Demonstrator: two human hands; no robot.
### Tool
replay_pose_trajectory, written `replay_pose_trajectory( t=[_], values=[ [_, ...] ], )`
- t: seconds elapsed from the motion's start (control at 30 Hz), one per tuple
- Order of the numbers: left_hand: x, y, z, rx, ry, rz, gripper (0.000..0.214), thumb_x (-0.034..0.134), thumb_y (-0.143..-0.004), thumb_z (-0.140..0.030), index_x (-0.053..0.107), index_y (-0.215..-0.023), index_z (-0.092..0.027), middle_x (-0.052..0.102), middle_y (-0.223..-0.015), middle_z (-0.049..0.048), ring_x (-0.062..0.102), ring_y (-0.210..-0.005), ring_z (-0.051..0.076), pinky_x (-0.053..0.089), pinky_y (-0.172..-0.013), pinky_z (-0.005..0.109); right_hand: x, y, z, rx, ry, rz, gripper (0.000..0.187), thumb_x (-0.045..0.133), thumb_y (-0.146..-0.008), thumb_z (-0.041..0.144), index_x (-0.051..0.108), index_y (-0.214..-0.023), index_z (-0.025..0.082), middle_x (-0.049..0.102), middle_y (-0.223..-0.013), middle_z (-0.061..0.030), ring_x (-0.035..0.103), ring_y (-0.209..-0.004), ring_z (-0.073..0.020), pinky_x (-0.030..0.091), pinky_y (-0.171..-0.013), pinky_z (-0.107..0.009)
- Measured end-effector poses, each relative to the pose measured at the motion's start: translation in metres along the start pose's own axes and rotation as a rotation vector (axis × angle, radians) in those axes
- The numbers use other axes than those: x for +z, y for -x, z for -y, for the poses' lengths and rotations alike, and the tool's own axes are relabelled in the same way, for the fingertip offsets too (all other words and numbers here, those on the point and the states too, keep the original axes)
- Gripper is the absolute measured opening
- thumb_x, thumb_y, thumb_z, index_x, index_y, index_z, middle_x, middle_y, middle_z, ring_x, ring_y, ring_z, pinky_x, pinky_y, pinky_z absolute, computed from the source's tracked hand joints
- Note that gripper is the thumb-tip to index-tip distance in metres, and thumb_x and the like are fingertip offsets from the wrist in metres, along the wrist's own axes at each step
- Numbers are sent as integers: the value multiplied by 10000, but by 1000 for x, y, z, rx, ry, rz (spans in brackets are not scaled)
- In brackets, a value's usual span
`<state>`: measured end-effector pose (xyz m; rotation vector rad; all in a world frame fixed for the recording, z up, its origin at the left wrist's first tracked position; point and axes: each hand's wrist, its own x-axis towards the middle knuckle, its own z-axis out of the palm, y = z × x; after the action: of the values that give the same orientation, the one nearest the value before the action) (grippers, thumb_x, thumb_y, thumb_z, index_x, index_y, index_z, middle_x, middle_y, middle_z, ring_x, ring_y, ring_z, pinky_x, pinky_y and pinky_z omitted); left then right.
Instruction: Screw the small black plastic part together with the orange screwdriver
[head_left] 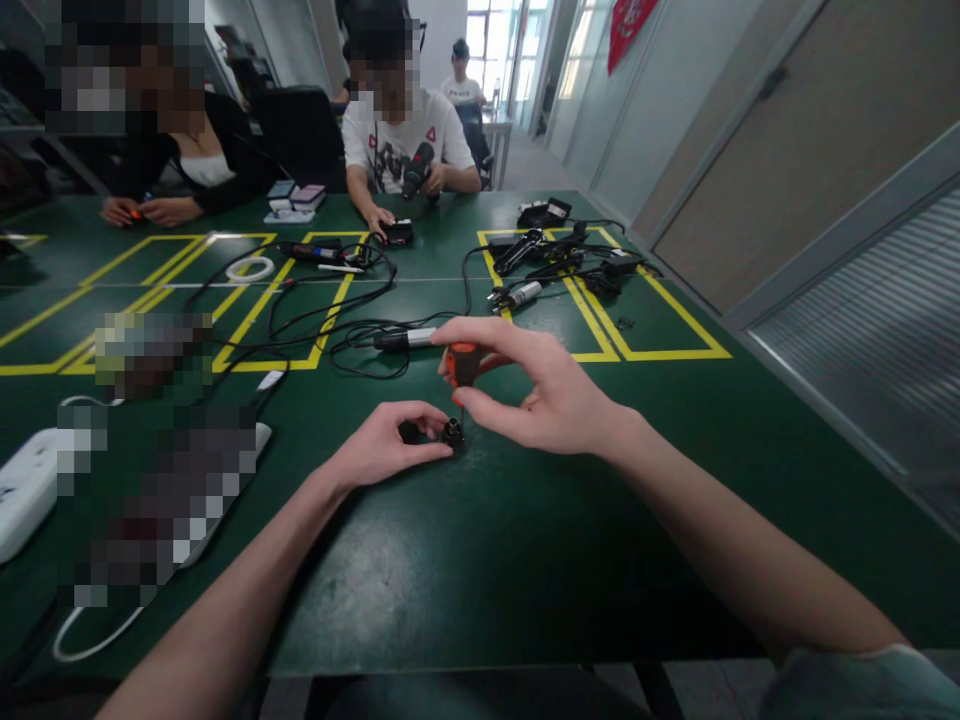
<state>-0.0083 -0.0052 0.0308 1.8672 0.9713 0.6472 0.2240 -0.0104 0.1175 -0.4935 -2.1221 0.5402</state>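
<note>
My right hand (536,385) grips the stubby orange-and-black handle of a screwdriver (464,364), its thin shaft pointing down. Just left of that shaft, my left hand (397,440) holds a small round black part (452,433) with a brass-coloured centre between thumb and fingers, on the green table. The shaft runs down close to the right side of the part; whether its tip touches it I cannot tell. Behind my right fingertips lies a silver-and-black cylindrical tool (405,340) with a cable.
Black cables and tools (555,250) lie inside yellow tape outlines on the green table (600,540). White power strip (34,480) and blurred items are at left, with a white tape roll (250,269) farther back. Across sit two people, one holding a drill (418,170).
</note>
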Motion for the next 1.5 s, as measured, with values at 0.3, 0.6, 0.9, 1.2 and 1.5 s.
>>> replay_pose_trajectory(
  t=[0.3, 0.6, 0.9, 1.2, 1.5],
  values=[
    [-2, -6, 3, -173, 229, 47, 373, 910, -687, -368, 812, -977, -154, 760, -793, 10, 655, -755, 151, 511, -787, 274, -1, -2, 4, 45, -14, -148, 269, 713, -951, 159, 739, -1213, 214, 730, -1101, -64, 686, -1002, -189, 634, -764, -292],
    [-1, -6, 4, -122, 245, 46, 355, 894, -709, -358, 833, -993, -154, 782, -816, 25, 666, -754, 145, 518, -781, 264, 4, 6, 4, 60, -177, -103, 406, 592, -920, 47, 640, -1290, 207, 738, -1139, -65, 734, -904, -164, 626, -818, -324],
    [-1, -6, 1, -89, 133, 50, 436, 878, -727, -386, 830, -1090, -149, 774, -827, 31, 634, -742, 141, 491, -740, 262, 0, 0, 2, 13, 12, -218, 196, 705, -961, 244, 767, -1146, 222, 716, -996, -50, 688, -930, -192, 607, -727, -298],
    [5, -6, 2, -120, 264, 29, 372, 937, -663, -367, 810, -939, -151, 821, -971, 75, 742, -883, 199, 573, -902, 331, 0, 1, 2, 51, -107, -183, 186, 583, -1031, 256, 730, -1119, 185, 753, -1013, -66, 707, -842, -169, 613, -733, -306],
    [5, -8, 6, -125, 312, 48, 371, 941, -663, -333, 797, -942, -134, 821, -939, 74, 755, -853, 183, 593, -872, 312, 0, 0, 5, 50, -41, -234, 242, 659, -974, 198, 770, -1188, 222, 750, -1026, -57, 708, -904, -183, 618, -745, -310]
  ],
)
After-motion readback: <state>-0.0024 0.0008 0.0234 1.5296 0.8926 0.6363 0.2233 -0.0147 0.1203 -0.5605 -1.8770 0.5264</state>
